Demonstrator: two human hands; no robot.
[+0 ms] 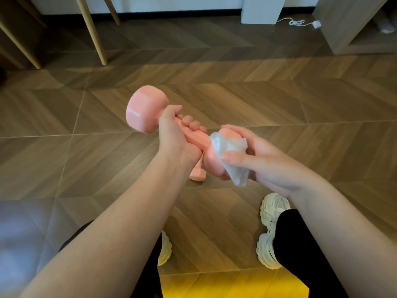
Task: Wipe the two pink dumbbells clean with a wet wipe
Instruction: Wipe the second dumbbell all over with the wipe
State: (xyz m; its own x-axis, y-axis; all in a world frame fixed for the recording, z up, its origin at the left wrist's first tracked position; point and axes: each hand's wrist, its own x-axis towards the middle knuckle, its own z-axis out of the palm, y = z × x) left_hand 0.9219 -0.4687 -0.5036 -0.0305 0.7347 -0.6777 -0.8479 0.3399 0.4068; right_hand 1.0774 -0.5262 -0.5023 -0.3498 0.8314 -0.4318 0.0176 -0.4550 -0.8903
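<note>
Wiping is judged to be under way on the first of the two pieces, and neither is shown to be finished. The held dumbbell (144, 108) is raised clear of the floor (279, 93) and is gripped round its handle by the left hand (171, 130), whose fingers are curled about the bar. Its far head sticks out, uncovered, up and to the left of that hand. The near head is cupped by the right hand (264, 160). The wet wipe (229, 151) is pinched there between thumb and fingers and pressed, crumpled, against the head's side, with one corner hanging loose below. Contact between wipe and pink surface is seen only at this near head; whether the handle or far head has been cleaned cannot be told. The second dumbbell (198, 174) lies on the floor beneath the held one, mostly hidden by the left wrist, so that only one head is seen. It is touched by neither hand, lies well apart from the floor's far edge along the wall, and is ahead of the shoes (272, 209). The rest of the held piece and the whole of the second are judged to be left.
</note>
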